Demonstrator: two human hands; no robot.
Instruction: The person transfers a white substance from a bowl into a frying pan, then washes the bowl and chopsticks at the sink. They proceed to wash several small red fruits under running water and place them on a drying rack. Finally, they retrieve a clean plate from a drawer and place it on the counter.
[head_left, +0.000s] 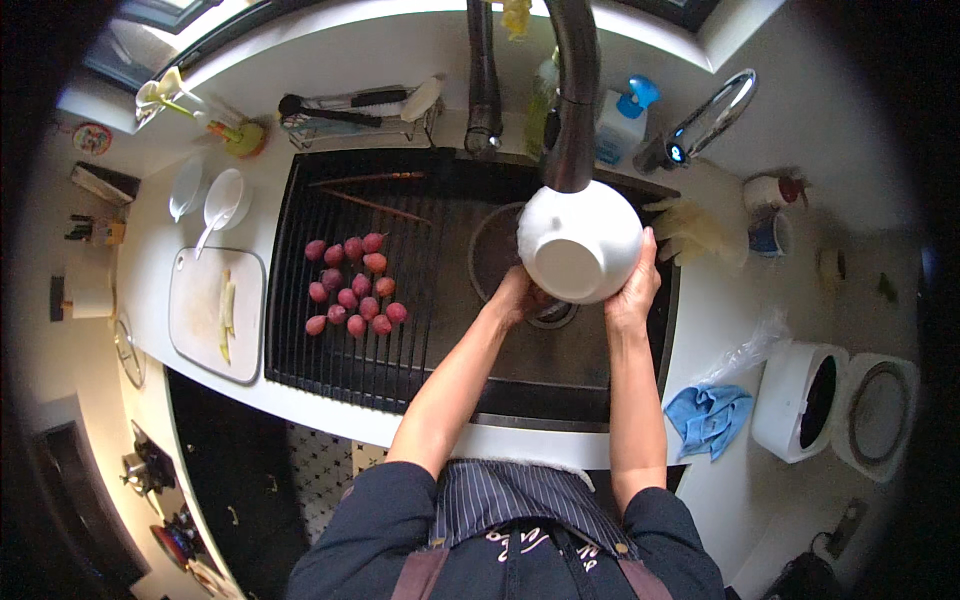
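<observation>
A white bowl (592, 225) is tipped over the sink basin (487, 352), its foot ring and outside turned towards me. The mouth of the dark faucet (568, 169) is at its upper edge. My right hand (634, 289) grips the bowl's right side, thumb along the outside. My left hand (517, 295) is at the bowl's lower left, its fingers mostly hidden behind it. Below the hands, part of a round drain (553, 316) shows. To the left, several reddish-purple, plum-like fruits (360, 285) lie on a black roll-up rack (300, 360) across the sink.
Two chopsticks (375, 205) rest on the rack. Left stand a cutting board (199, 322) with pale green vegetable pieces (226, 315) and a small bowl (226, 196) with a spoon. Rubber gloves (694, 229), a blue cloth (709, 420) and a white lidded bin (799, 401) are right.
</observation>
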